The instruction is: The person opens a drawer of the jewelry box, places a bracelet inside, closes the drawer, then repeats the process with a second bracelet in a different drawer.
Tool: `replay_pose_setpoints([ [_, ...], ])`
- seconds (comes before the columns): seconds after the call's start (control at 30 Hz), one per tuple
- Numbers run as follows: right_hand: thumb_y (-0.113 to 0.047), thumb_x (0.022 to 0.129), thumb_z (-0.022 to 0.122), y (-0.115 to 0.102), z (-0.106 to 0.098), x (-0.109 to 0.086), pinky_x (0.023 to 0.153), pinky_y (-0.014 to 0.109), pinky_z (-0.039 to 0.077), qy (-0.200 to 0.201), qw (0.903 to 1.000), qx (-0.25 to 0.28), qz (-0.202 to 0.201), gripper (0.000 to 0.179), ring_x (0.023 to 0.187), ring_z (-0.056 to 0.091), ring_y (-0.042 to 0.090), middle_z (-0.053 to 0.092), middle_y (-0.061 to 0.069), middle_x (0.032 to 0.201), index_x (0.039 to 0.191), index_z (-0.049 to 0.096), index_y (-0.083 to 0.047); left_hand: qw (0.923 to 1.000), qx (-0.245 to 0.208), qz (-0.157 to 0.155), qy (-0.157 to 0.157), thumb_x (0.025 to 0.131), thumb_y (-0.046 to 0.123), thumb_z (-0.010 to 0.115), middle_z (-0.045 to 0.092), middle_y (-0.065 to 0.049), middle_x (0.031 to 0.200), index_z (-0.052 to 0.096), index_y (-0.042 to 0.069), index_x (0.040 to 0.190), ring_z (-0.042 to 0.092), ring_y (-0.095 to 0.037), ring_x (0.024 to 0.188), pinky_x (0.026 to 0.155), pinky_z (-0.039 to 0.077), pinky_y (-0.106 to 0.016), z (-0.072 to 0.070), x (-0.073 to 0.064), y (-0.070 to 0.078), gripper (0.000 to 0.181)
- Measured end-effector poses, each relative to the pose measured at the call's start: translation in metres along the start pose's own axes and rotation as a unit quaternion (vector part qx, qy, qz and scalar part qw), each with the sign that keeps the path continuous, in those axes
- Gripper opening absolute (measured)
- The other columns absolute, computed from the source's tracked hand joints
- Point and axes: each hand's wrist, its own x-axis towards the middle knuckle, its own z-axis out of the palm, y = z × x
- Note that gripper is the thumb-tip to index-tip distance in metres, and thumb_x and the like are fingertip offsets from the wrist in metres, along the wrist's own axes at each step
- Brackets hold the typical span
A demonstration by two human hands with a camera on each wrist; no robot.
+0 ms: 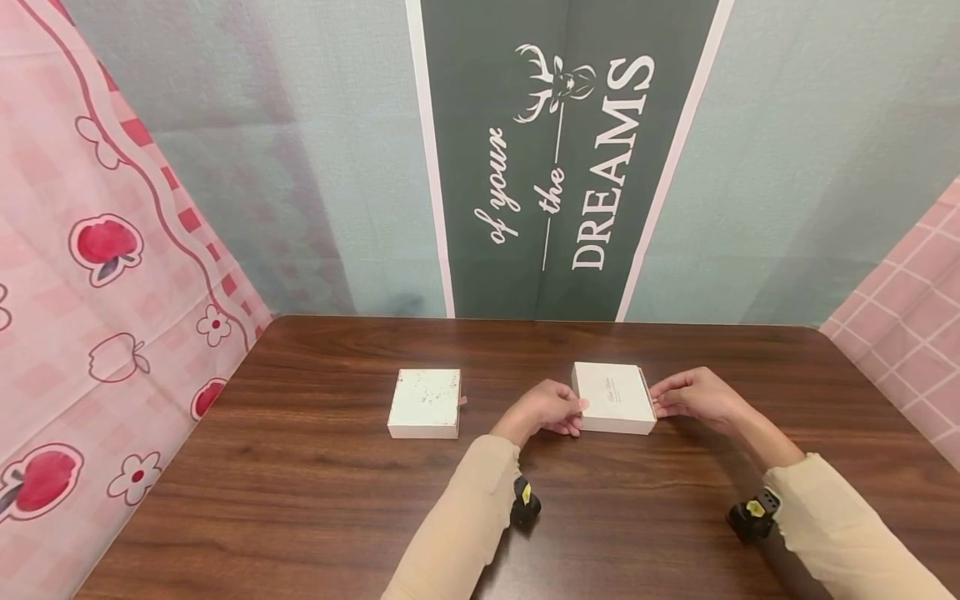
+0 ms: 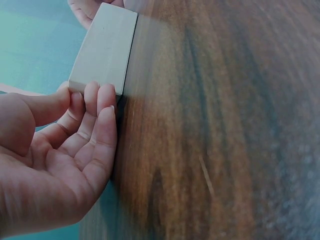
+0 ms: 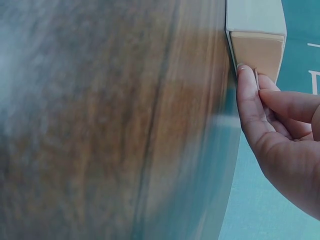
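Observation:
A white drawer-style box [image 1: 618, 408] with small printed lettering lies on the table between both hands. My left hand [image 1: 551, 406] grips its left end, with thumb and fingertips at the edge in the left wrist view. At the other end my right hand [image 1: 705, 395] pinches a thin pull tab [image 3: 257, 79] on the tan drawer front [image 3: 257, 50]. That front sits just inside the white sleeve. To the left, out of reach of either hand, lies a second white box [image 1: 425, 400] with a speckled top and a small brownish tab on its right side.
The boxes lie on a dark brown wooden table [image 1: 315, 483]. Behind it hangs a grey-green cloth [image 1: 352, 208] with a dark lettered panel [image 1: 495, 283]. Pink patterned cloth [image 1: 161, 275] borders the left side, and pink checked cloth [image 1: 900, 292] the right.

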Motion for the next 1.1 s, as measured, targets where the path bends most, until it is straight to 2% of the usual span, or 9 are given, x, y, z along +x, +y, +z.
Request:
replay_pose_setpoints([
  [0.47,0.006,0.087,0.054,0.0001,0.0039,0.0032,0.072,0.032,0.053,0.003,1.0000,-0.004,-0.001,0.022,0.076,0.063,0.020,0.064,0.016,0.089,0.104,0.054,0.021,1.0000,-0.003,-0.003,0.003,0.089,0.015,0.059,0.054,-0.005,0.059,0.055,0.004,0.072,0.054,-0.011,0.050,0.051,0.049,-0.020,-0.0011,0.0000,0.0001,0.021],
  [1.1,0.002,0.089,0.053,-0.0006,0.0041,0.0002,0.074,0.032,0.052,0.007,0.9998,-0.021,0.000,0.023,0.077,0.063,0.022,0.064,0.017,0.091,0.105,0.055,0.018,1.0000,-0.005,0.005,0.002,0.089,0.015,0.059,0.054,-0.005,0.059,0.055,0.004,0.072,0.054,-0.011,0.051,0.054,0.051,-0.022,0.0005,-0.0001,-0.0017,0.021],
])
